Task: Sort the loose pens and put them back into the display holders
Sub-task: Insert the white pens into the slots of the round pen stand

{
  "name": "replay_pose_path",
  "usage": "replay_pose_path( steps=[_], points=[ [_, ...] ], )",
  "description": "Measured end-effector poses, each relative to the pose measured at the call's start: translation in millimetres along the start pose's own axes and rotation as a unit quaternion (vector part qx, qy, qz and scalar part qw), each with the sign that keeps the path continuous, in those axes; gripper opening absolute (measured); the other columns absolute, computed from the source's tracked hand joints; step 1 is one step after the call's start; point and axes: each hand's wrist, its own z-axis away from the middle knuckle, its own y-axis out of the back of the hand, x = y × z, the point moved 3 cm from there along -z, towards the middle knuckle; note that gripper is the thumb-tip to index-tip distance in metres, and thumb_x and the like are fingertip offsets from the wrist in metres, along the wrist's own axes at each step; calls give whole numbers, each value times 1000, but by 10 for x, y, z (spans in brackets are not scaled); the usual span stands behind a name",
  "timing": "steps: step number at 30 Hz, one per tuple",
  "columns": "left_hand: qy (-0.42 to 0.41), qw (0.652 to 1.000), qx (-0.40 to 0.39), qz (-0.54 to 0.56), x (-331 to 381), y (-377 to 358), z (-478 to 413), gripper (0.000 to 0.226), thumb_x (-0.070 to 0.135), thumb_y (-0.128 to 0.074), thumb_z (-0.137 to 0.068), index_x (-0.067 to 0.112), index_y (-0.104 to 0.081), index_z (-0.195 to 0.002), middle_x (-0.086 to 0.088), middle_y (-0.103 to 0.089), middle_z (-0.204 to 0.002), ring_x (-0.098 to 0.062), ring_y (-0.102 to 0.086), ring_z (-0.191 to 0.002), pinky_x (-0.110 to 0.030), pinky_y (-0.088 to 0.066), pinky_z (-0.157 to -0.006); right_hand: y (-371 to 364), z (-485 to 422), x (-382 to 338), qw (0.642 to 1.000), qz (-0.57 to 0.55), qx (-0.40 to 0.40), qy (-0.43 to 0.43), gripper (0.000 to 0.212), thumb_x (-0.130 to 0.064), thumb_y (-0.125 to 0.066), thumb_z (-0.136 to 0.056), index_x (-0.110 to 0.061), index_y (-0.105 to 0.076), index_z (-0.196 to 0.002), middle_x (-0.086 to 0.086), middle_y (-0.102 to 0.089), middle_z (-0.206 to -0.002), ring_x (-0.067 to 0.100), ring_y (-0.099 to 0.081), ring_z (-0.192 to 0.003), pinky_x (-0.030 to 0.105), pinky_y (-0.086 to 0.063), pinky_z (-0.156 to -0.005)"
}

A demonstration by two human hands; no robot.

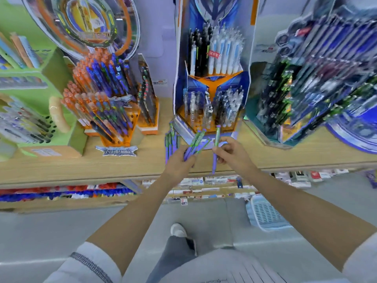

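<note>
The left hand [179, 165] is curled round a bundle of purple-and-green pens [195, 142]. Their long axes slant up and to the right, away from the person, and they fan apart a little at the far ends. Just right of it, the right hand [232, 154] pinches a single pen [217, 135] of the same colours between thumb and fingers. That one stands close to upright, with one end rising above the knuckles and the other hanging below the hand, over the edge of the wooden shelf [61, 166]. The two hands are near each other but not touching.

A few more loose pens [171, 139] lie on the shelf just beyond and left of the left hand, running roughly front to back.

Straight beyond both hands stands a blue-and-orange display holder [214, 79]. Its upper tier holds black pens and white ones, and its lower tier holds clear and pale pens standing on end. Further left of the left hand, an orange holder [118, 142] is packed with orange-capped and blue pens leaning toward the left.

Off to the right of the right hand, a dark rack [326, 78] is badly blurred and I can't make out its contents. The bundle's lower ends are hidden inside the left fist, so I can't count them.
</note>
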Motion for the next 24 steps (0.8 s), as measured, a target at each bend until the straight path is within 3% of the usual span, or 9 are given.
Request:
replay_pose_path(
  steps=[6,10,13,16,19,24],
  points=[
    [-75,996,-50,-16,378,-1075,158,7,20,-58,-94,15,-55,-92,-4,-52,-71,-18,-44,-65,-36,-40,-65,1007,624,219,997,-1,77,13,7,-14,-63,-92,-15,-57,-96,-6,-64,-56,9,-60,-50,24,-52,-54],
    [-99,991,-85,-10,660,-1832,231,18,27,-53,-98,13,-51,-87,-2,-50,-69,-6,-43,-54,-21,-36,-54,1667,1054,396,991,-5,132,12,6,-10,-58,-95,-13,-54,-91,-9,-61,-53,5,-57,-49,21,-49,-52],
    [-116,986,-123,-10,869,-2362,254,15,31,-51,-99,19,-53,-90,1,-54,-68,-4,-45,-52,-25,-38,-56,2147,1314,505,982,8,190,9,16,-6,-56,-95,-16,-51,-84,-15,-57,-51,-1,-54,-48,19,-46,-50],
    [-131,979,-153,-11,1060,-2726,218,16,32,-52,-98,26,-51,-83,0,-55,-68,-12,-44,-53,-31,-38,-57,2555,1470,609,968,18,248,5,13,-8,-60,-93,-18,-58,-85,-8,-60,-63,1,-55,-56,27,-49,-62],
    [-138,971,-194,-26,1247,-2999,106,19,32,-51,-99,26,-49,-81,-1,-57,-67,-14,-44,-51,-32,-39,-58,2888,1543,676,953,10,302,5,7,-9,-63,-91,-11,-60,-86,7,-58,-70,8,-52,-61,26,-45,-63],
    [-138,959,-249,-15,1558,-3391,-226,18,33,-50,-99,20,-52,-87,1,-56,-65,-14,-43,-48,-32,-38,-56,3368,1444,656,924,11,381,5,21,-5,-64,-89,-24,-57,-86,0,-62,-70,0,-59,-57,21,-49,-62]
  ],
)
